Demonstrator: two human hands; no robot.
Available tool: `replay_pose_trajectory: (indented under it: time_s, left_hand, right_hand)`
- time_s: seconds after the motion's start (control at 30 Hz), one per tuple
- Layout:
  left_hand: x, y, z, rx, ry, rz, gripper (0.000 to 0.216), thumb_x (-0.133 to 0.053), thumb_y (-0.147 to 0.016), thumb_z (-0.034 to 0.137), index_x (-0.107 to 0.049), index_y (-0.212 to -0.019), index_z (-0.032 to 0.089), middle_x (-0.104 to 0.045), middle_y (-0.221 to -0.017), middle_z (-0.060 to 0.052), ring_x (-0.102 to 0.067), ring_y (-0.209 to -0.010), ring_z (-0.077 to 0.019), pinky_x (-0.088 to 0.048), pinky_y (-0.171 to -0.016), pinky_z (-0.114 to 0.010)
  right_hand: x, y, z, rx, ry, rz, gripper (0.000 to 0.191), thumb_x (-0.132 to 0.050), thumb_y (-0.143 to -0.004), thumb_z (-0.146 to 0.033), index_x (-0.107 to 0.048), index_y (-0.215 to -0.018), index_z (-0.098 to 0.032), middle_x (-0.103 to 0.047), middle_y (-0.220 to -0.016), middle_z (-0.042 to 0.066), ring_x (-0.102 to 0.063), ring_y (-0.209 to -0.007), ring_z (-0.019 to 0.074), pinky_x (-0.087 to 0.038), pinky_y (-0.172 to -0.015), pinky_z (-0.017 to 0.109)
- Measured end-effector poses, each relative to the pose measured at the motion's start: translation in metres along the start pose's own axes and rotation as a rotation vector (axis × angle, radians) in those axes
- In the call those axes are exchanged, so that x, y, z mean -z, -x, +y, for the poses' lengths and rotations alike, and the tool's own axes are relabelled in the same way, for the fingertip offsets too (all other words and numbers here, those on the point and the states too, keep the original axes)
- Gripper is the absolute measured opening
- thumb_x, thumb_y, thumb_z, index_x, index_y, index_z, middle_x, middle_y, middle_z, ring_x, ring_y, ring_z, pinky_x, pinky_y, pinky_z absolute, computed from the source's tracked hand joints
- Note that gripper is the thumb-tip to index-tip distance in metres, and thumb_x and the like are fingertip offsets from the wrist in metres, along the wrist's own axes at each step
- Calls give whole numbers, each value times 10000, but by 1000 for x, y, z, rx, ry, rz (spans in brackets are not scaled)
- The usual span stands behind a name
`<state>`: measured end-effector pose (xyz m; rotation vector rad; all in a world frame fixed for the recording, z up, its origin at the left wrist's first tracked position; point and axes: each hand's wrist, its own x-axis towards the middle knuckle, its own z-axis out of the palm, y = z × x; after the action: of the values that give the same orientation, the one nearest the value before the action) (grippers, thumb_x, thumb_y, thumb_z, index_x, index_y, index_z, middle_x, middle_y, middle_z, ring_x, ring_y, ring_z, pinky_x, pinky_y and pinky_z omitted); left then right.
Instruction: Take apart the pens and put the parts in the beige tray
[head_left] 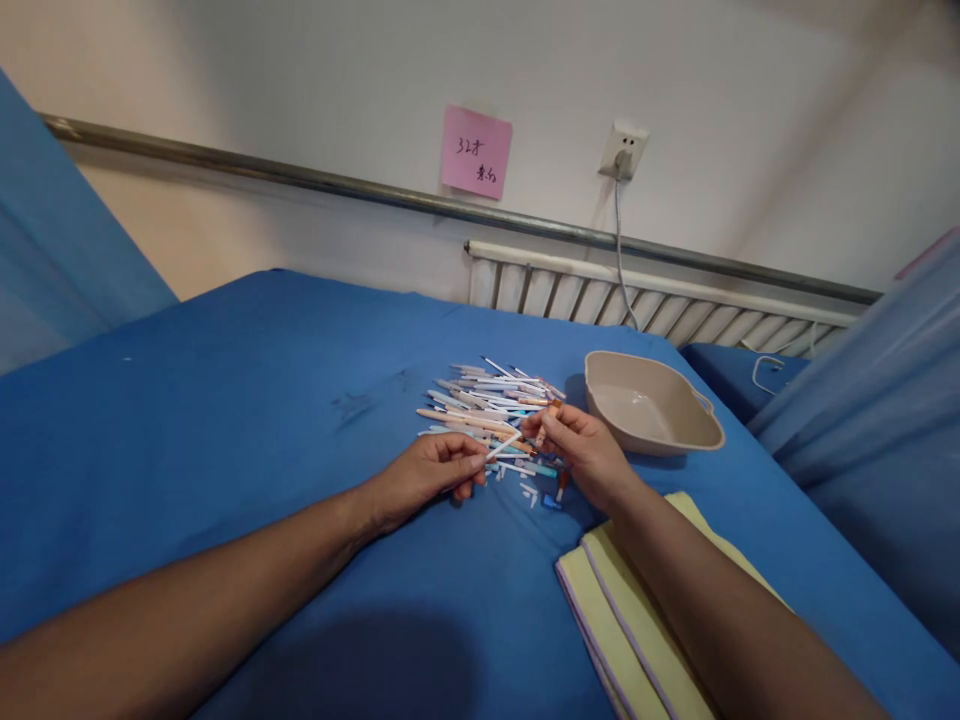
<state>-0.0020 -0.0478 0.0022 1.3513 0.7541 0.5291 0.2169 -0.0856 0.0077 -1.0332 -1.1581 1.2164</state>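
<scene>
Head view: left hand [450, 465] closed in a pinch on a slim white stick [504, 446], thumb above, free end angled up toward the other hand. Right hand [581, 442] also closed, thumb and fingertips on a small orange-brown piece [546, 424]. Fingertip grips probably chosen because both items are thin and light. Both hands work at the near edge of a pen pile [461, 412], presumably to keep loose parts within short reach; most pens lie roughly side by side on the blue sheet [262, 400]. Tan basin [645, 400] stands just beyond the right hand, likely kept close for convenience.

Obscured: right fingers cover much of the orange-brown piece, so its type is uncertain. Cannot tell whether the stick's tip touches the right fingers. White fragments [529, 492] too small to identify. Yellow cloth [600, 600] partly under the right forearm, cut off at the bottom edge.
</scene>
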Motion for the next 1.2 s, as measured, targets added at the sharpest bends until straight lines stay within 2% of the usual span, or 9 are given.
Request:
replay_pose_trajectory:
  time_s: [0.1,0.2,0.4,0.67,0.87,1.0,1.2]
  left_hand:
    - [-3,1,0,6,-37,1,307,-675,-736,387,-608,-890,131,-631,-689,3,-520,-514,-68,-395,-505,-195]
    - [-5,2,2,2,-57,8,313,-674,-729,394,-610,-890,134,-630,-678,4,-522,-515,-74,-402,-506,-201]
    - [-5,2,2,-3,-77,7,296,-667,-734,388,-617,-880,136,-633,-680,0,-524,-514,-76,-404,-510,-201]
    - [-6,2,1,-24,-107,32,305,-698,-709,366,-623,-892,135,-598,-670,13,-503,-524,-77,-397,-505,-205]
    - [-8,6,7,-64,-72,110,301,-758,-634,315,-610,-828,139,-622,-736,0,-549,-634,-99,-446,-601,-225]
    - [-8,7,8,-58,-121,149,295,-735,-660,332,-627,-854,137,-637,-711,-12,-553,-590,-103,-442,-560,-223]
    - [-9,6,6,-68,-150,207,293,-721,-665,340,-653,-853,125,-640,-653,-14,-556,-543,-106,-459,-529,-227]
  right_hand:
    - [-1,1,-2,-31,-74,68,313,-670,-728,-462,-656,-839,-170,-531,-650,-19,-417,-535,81,-347,-514,212]
    - [-5,3,-3,-47,-149,77,319,-675,-719,-458,-636,-829,-161,-451,-571,-42,-350,-491,73,-293,-470,207]
    - [-13,5,-1,-38,-118,20,311,-683,-701,-456,-564,-717,-168,-494,-616,-23,-393,-516,80,-343,-490,212]
    - [-18,9,7,-30,92,-134,271,-745,-640,-385,-599,-726,-173,-596,-648,-16,-516,-535,98,-415,-531,230]
    - [-15,8,14,24,177,-126,232,-711,-687,-360,-588,-761,-178,-577,-648,-22,-494,-547,96,-388,-525,223]
    - [-15,10,16,115,329,-142,173,-650,-753,-341,-582,-787,-186,-556,-649,-25,-471,-552,100,-370,-515,218]
    - [-17,16,12,283,629,-147,61,-547,-828,-247,-576,-856,-201,-595,-725,-11,-519,-625,119,-402,-587,232]
